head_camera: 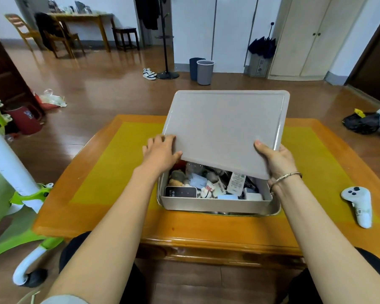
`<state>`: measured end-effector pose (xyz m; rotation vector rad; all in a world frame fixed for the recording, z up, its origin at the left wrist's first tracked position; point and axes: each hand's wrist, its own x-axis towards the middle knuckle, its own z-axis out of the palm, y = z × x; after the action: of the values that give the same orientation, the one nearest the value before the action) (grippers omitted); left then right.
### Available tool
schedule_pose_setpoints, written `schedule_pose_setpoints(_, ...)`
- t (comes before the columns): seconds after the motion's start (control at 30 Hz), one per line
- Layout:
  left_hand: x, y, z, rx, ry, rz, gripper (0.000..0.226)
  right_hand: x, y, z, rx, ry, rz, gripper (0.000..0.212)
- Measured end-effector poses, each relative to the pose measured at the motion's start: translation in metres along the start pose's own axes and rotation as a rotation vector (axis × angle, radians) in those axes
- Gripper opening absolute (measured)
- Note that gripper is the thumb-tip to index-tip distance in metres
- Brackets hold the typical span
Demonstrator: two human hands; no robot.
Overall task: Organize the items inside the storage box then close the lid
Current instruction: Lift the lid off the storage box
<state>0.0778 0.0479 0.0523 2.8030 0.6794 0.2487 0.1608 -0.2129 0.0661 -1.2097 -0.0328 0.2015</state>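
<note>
Head view, lid (pixel 224 130) tilted over storage box (pixel 215 204), left grip (pixel 160 152) and right grip (pixel 274 160) clasping its near corners

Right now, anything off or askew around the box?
The lid is off the storage box, tilted above it, held by the left hand and right hand. The box's contents are a jumbled heap. Nothing spilled on the table.

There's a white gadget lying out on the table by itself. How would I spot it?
Start at the orange wooden table with the grey storage box in its middle. Look toward the table's right edge, past the right hand: the white handheld controller lies alone there, with dark buttons on its rounded head.
</note>
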Motion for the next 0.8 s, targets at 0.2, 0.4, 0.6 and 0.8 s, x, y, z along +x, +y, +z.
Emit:
schedule_pose_setpoints(0.2,0.006,0.021,-0.044,-0.177,0.129,0.159,0.052,-0.002,-0.016,0.031,-0.318,-0.034,-0.459,0.012)
schedule_pose_setpoints(0.4,-0.006,0.03,-0.092,-0.795,0.16,0.085,0.049,-0.002,-0.006,0.047,-0.65,-0.17,-0.801,0.029)
schedule_pose_setpoints(0.6,-0.012,0.009,-0.099,-1.12,-0.094,-0.116,0.027,-0.006,0.007,0.051,-1.106,-0.322,-1.227,0.046)
schedule_pose_setpoints(0.8,-0.008,-0.029,-0.074,-1.099,-0.091,-0.247,0.022,-0.008,0.03,0.054,-1.259,-0.563,-0.721,0.07)
